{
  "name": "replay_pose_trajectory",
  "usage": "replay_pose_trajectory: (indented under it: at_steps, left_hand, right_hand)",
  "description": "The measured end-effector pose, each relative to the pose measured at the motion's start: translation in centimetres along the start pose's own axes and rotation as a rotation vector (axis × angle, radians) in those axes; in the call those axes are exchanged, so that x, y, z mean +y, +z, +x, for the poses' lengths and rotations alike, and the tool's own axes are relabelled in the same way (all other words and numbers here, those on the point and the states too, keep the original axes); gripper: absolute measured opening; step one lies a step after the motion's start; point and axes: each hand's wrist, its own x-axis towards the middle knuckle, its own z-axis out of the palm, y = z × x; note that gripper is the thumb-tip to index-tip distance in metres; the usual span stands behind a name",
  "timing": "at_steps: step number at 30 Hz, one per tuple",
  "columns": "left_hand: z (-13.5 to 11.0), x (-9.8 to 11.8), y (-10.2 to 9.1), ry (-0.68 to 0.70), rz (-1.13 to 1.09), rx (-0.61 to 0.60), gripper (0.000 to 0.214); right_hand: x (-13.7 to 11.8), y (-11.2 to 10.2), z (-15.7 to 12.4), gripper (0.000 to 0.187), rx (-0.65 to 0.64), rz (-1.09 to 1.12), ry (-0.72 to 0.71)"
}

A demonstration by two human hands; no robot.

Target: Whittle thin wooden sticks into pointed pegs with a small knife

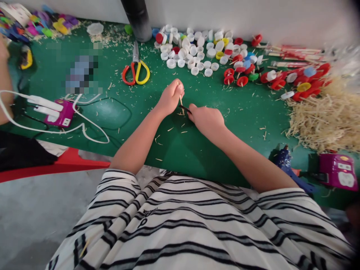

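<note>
My left hand point(170, 98) is closed around a thin wooden stick point(180, 100), whose lower end points down toward the table. My right hand point(208, 120) grips a knife, and its narrow dark blade point(185, 108) lies across the stick near that end. The knife's handle is hidden inside my fingers. Pale wood shavings point(170, 129) are scattered on the green table point(180, 150) beneath and around both hands. Beyond my left hand lie scissors point(136, 67) with one red and one yellow handle.
Plastic bottle caps point(194, 50) spread along the back, beside red caps on sticks point(278, 83). A shavings heap point(323, 116), glue gun point(285, 161) and purple power socket point(337, 170) are right. Left are a cabled power strip point(63, 114), a blurred phone-like object point(80, 73) and another person's arm point(4, 82).
</note>
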Motion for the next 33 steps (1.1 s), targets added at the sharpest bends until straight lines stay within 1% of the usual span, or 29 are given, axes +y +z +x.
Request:
replay_pose_trajectory:
  at_steps: [3, 5, 12, 18, 22, 27, 30, 33]
  left_hand:
    - [0.6, -1.1, -0.3, -0.006, -0.011, 0.080, 0.057]
    - [0.8, -1.2, -0.6, -0.002, -0.016, 0.101, 0.058]
    - [0.7, -0.2, -0.3, 0.020, -0.017, 0.081, 0.056]
    - [0.9, -0.5, -0.1, -0.003, -0.059, 0.088, 0.049]
    - [0.9, -0.2, 0.1, -0.023, -0.091, 0.118, 0.049]
    - [1.0, -0.3, 0.0, 0.014, -0.052, 0.081, 0.052]
    - [1.1, -0.8, -0.1, -0.016, -0.089, 0.082, 0.052]
    - [1.0, -1.3, -0.1, -0.077, -0.179, 0.098, 0.052]
  right_hand:
    - [-0.4, -0.2, 0.9, 0.039, 0.035, -0.006, -0.023]
    - [-0.5, -0.2, 1.4, 0.038, 0.042, -0.002, -0.033]
    - [-0.5, 0.1, 1.6, 0.040, 0.056, -0.042, -0.030]
    - [-0.8, 0.2, 1.4, 0.036, 0.064, -0.074, -0.032]
    - [-0.9, 0.2, 1.3, 0.036, 0.082, -0.087, -0.041]
    - [-0.9, 0.3, 1.3, 0.037, 0.081, -0.076, -0.041]
    - [-0.8, 0.2, 1.4, 0.036, 0.063, -0.063, -0.049]
    - [-0.4, -0.2, 1.4, 0.039, 0.045, -0.030, -0.058]
